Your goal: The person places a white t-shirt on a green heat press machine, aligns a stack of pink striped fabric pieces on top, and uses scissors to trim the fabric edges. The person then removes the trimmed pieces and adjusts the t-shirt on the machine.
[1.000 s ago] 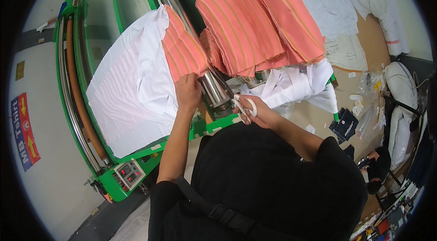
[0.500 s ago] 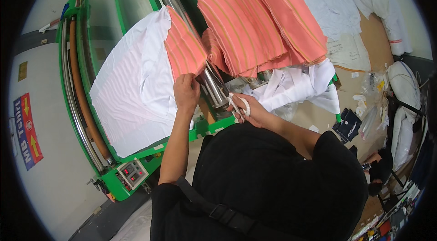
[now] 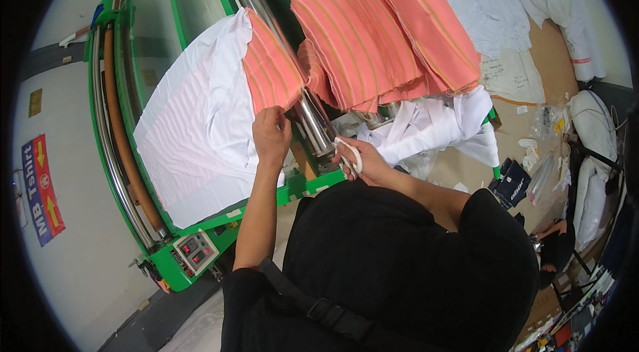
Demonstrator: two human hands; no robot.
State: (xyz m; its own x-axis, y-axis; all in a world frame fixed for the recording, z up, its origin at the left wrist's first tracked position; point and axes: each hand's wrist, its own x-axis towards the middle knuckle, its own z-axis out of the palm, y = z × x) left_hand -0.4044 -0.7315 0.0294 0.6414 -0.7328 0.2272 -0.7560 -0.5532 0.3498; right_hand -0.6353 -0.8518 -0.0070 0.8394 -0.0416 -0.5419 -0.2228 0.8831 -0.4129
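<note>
My left hand (image 3: 271, 138) has its fingers closed at the near edge of a coral fabric with yellow stripes (image 3: 271, 69). White cloth (image 3: 200, 132) covers much of that fabric on its left side. To the right, my right hand (image 3: 369, 162) grips scissors by their white-wrapped handles (image 3: 354, 156); their blades cannot be made out. A steel roller (image 3: 311, 122) ends just beyond the scissors, between my hands. Past it, thick folds of the same striped fabric (image 3: 359, 39) hang over the machine.
The green machine frame (image 3: 299, 187) runs in front of me, with a control panel (image 3: 194, 252) at its left corner. Bunched white cloth (image 3: 439, 129) hangs at the right. Plastic bags and a dark packet (image 3: 511, 182) lie on the floor. A person (image 3: 556, 245) is at the far right.
My hands keep nearly the same places on the fabric and the scissors. The view has shifted very slightly, and the person at the far right has moved a little.
</note>
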